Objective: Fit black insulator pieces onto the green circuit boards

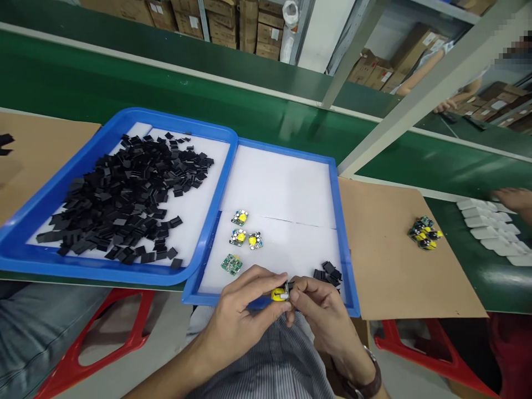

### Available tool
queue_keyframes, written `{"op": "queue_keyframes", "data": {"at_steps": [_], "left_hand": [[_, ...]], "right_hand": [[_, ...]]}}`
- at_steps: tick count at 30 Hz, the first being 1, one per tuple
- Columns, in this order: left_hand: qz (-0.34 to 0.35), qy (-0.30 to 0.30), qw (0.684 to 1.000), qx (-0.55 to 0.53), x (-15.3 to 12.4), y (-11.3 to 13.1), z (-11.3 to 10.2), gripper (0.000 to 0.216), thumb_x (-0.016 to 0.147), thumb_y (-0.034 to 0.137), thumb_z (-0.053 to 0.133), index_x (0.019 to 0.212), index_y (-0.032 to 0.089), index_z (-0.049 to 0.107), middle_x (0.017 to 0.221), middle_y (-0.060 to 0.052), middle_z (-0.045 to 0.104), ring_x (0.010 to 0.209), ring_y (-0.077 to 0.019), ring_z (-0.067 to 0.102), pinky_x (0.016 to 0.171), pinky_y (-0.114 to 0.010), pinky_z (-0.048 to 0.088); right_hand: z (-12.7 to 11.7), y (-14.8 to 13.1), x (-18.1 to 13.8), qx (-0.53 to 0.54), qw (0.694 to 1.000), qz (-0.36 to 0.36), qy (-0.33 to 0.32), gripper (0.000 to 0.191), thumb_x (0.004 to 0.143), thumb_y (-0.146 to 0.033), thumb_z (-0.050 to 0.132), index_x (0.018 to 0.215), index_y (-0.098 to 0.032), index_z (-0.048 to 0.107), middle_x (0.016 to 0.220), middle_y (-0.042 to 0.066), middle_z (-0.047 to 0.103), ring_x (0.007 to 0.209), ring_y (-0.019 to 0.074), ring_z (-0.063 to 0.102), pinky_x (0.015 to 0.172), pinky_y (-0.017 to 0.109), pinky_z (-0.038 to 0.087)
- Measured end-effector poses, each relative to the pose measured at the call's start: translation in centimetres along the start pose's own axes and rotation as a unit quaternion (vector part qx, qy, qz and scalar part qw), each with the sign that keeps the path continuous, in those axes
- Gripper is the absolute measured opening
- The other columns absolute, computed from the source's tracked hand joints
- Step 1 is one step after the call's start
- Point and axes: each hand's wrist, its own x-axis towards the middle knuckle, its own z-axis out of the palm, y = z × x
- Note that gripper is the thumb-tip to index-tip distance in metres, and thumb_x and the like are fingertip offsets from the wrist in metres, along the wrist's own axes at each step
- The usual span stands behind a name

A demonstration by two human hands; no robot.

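My left hand (243, 310) and my right hand (322, 313) meet over the front rim of the right blue tray (341, 221). Between their fingertips they pinch a small circuit board with a yellow part (279, 293). My right hand's fingers press a small black piece against its end. Several similar small circuit boards (243, 235) lie on the white liner of that tray. A few black pieces (328, 272) sit at its front right corner. The left blue tray (54, 194) holds a large heap of black pieces (124, 188).
A brown cardboard sheet (394, 266) lies right of the trays with a small cluster of circuit boards (424, 233) on it. White plastic shells (490, 227) lie on the green conveyor beside another person's hand (515, 199). Cardboard boxes fill shelves behind. Red stool legs show below.
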Motion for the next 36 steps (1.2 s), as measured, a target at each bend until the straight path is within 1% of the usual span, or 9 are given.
{"op": "queue_keyframes", "data": {"at_steps": [6, 9, 12, 19, 24, 26, 28, 31, 36], "left_hand": [[-0.028, -0.016, 0.999, -0.004, 0.0, 0.6, -0.2, 0.052, 0.089, 0.003, 0.073, 0.132, 0.03, 0.07, 0.106, -0.003, 0.072, 0.095, -0.0147, 0.072, 0.084, -0.029, 0.062], [-0.038, -0.034, 0.999, -0.008, 0.0, 0.9, -0.3, 0.049, 0.089, 0.004, 0.072, 0.132, 0.029, 0.071, 0.109, -0.004, 0.072, 0.099, -0.0161, 0.072, 0.087, -0.031, 0.063], [-0.024, -0.044, 0.999, -0.008, 0.1, 0.9, -0.4, 0.046, 0.088, 0.006, 0.075, 0.13, 0.027, 0.073, 0.105, -0.005, 0.073, 0.096, -0.0175, 0.073, 0.084, -0.033, 0.063], [0.0, -0.014, 0.999, -0.034, -0.1, 0.6, -0.4, 0.045, 0.088, 0.006, 0.075, 0.129, 0.025, 0.072, 0.104, -0.006, 0.074, 0.095, -0.0187, 0.074, 0.083, -0.034, 0.064], [-0.014, -0.014, 1.0, 0.0, -0.2, 0.4, -0.6, 0.045, 0.088, 0.005, 0.073, 0.128, 0.027, 0.073, 0.103, -0.005, 0.075, 0.093, -0.0173, 0.073, 0.083, -0.033, 0.064], [-0.024, -0.024, 0.999, -0.006, -0.2, 0.3, -0.7, 0.046, 0.088, 0.005, 0.073, 0.128, 0.028, 0.074, 0.108, -0.005, 0.076, 0.098, -0.0182, 0.073, 0.086, -0.033, 0.064], [-0.029, -0.033, 0.999, -0.018, -0.1, 0.4, -0.8, 0.046, 0.088, 0.006, 0.074, 0.127, 0.028, 0.074, 0.116, -0.006, 0.077, 0.105, -0.0193, 0.074, 0.091, -0.034, 0.064], [-0.022, -0.046, 0.998, -0.039, 0.1, 0.4, -0.9, 0.048, 0.088, 0.004, 0.074, 0.129, 0.028, 0.073, 0.115, -0.005, 0.08, 0.102, -0.0188, 0.076, 0.094, -0.035, 0.063], [-0.028, -0.063, 0.997, -0.042, 0.5, 0.5, -1.1, 0.047, 0.091, 0.007, 0.073, 0.132, 0.029, 0.071, 0.111, -0.005, 0.082, 0.103, -0.0197, 0.076, 0.094, -0.037, 0.063]], "right_hand": [[-0.3, -1.2, 0.2, 0.036, 0.998, 0.05, -0.02, 0.023, 0.09, -0.038, 0.082, 0.083, -0.017, 0.076, 0.069, 0.001, 0.072, 0.057, 0.0152, 0.07, 0.06, 0.029, 0.061], [-0.2, -1.3, 0.0, 0.06, 0.996, 0.063, -0.02, 0.025, 0.086, -0.036, 0.086, 0.078, -0.015, 0.076, 0.067, 0.002, 0.073, 0.053, 0.0142, 0.069, 0.055, 0.026, 0.062], [0.2, -1.3, -0.1, 0.09, 0.994, 0.068, -0.011, 0.025, 0.084, -0.033, 0.088, 0.074, -0.014, 0.076, 0.063, 0.001, 0.071, 0.05, 0.0132, 0.068, 0.051, 0.024, 0.061], [1.0, -1.0, 0.0, 0.08, 0.996, 0.045, 0.012, 0.024, 0.082, -0.033, 0.089, 0.073, -0.017, 0.075, 0.064, 0.0, 0.071, 0.049, 0.013, 0.066, 0.049, 0.024, 0.059], [0.3, -0.8, 0.4, 0.005, 1.0, 0.027, -0.002, 0.021, 0.088, -0.034, 0.084, 0.078, -0.018, 0.075, 0.066, 0.0, 0.072, 0.055, 0.0142, 0.069, 0.06, 0.026, 0.058], [0.0, -0.9, 0.4, -0.011, 0.999, 0.03, -0.018, 0.019, 0.091, -0.034, 0.081, 0.083, -0.018, 0.076, 0.068, 0.001, 0.074, 0.059, 0.0151, 0.07, 0.064, 0.027, 0.059], [-0.1, -1.1, 0.4, -0.015, 0.998, 0.039, -0.036, 0.018, 0.093, -0.033, 0.08, 0.085, -0.018, 0.076, 0.07, 0.002, 0.075, 0.059, 0.0157, 0.071, 0.065, 0.029, 0.059], [-0.1, -1.3, 0.3, -0.014, 0.997, 0.049, -0.051, 0.018, 0.092, -0.033, 0.081, 0.084, -0.017, 0.076, 0.07, 0.003, 0.077, 0.06, 0.0161, 0.071, 0.068, 0.029, 0.059], [0.3, -1.5, 0.4, 0.021, 0.998, 0.053, -0.032, 0.02, 0.088, -0.035, 0.084, 0.082, -0.017, 0.077, 0.071, 0.002, 0.075, 0.06, 0.0158, 0.07, 0.068, 0.029, 0.057]]}}
